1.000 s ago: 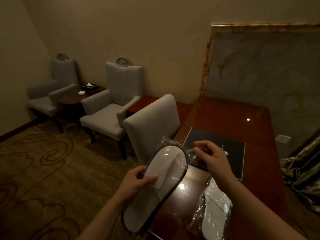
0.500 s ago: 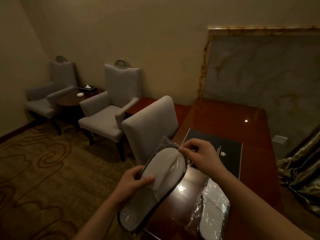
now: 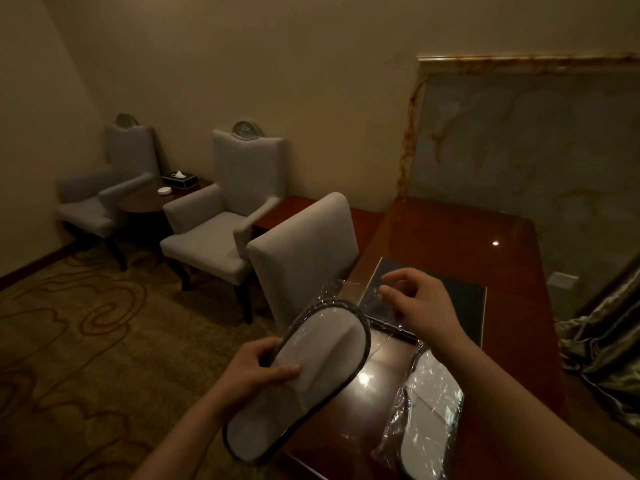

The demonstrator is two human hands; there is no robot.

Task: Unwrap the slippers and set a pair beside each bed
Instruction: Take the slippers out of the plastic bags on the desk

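Observation:
A white slipper pack (image 3: 311, 368) with dark edging, in clear plastic wrap, is held over the near left corner of the wooden desk (image 3: 450, 233). My left hand (image 3: 258, 372) grips its middle, thumb on top. My right hand (image 3: 420, 301) pinches the loose clear wrap (image 3: 360, 292) at the pack's far end, stretched out past the toe. A second wrapped slipper pack (image 3: 427, 410) lies on the desk under my right forearm. No bed is in view.
A dark folder (image 3: 460, 303) lies on the desk beyond my hands. A grey chair (image 3: 304, 251) stands at the desk's left side. Two grey armchairs (image 3: 221, 220) flank a round table (image 3: 145, 202) with a tissue box. A curtain (image 3: 602, 344) hangs at right.
My right hand has pulled the wrap's end away from the slipper toe, up and to the right, stretching the plastic. The left hand keeps its grip on the pack.

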